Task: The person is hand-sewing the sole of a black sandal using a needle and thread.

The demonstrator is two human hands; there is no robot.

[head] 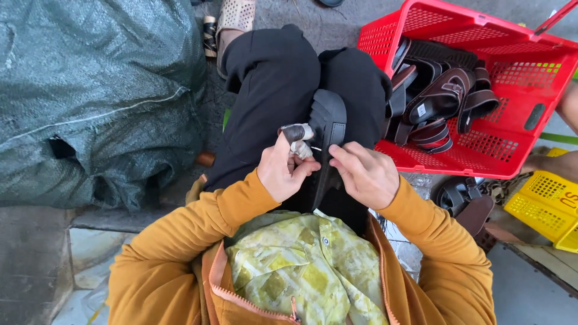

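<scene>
Setting: Concrete floor point(36, 265) is showing at the near left, with a person sitting low over it, knees pointing to the far side.
Lap: a black sandal point(328, 129) is lying along the black trousers, between the knees, toe end pointing away.
Left hand: the left hand point(283, 171) is closing on the sandal's left edge, its taped fingertips point(298, 132) pinching something small and pale; what exactly, I cannot tell.
Right hand: the right hand point(367, 174) is gripping the sandal's near right side, fingers curling over the sole edge, just beside the other hand.
Basket: a red plastic basket point(512, 78) is sitting to the right, holding a pile of dark strapped sandals point(439, 102).
Other things: a green woven sack point(96, 96) is bulging at the left; a yellow crate point(548, 201) is resting at the right edge, with a brown sandal point(469, 207) lying near it.
Clothing: orange jacket sleeves are framing a pale yellow-green shirt.
</scene>
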